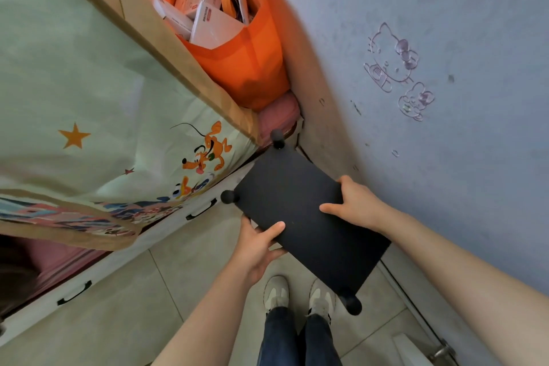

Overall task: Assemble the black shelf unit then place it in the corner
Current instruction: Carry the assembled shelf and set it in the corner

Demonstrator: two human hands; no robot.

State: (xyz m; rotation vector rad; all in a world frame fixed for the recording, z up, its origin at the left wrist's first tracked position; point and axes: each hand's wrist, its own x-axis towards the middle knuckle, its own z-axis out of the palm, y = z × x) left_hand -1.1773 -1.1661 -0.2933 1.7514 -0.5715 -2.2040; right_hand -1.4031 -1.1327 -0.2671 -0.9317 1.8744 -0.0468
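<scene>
here both hands (255,246) grip the black shelf unit (309,217) (beside the wall (445,128)).

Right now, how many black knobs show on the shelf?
3: far knob, left knob above the left hand, near knob by the shoes. A fourth may hide where the right hand grips the shelf.

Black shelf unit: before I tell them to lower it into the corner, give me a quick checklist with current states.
1. Left hand grips the left long edge of the black shelf unit, thumb on top: ok.
2. Right hand grips the wall-side edge: ok.
3. Corner floor free beneath the unit: cannot tell, the top panel hides it.
4. Orange bag sits beyond the far end, apart from the unit: ok.
5. Shoes clear of the unit's legs: cannot tell, the legs are hidden.
</scene>
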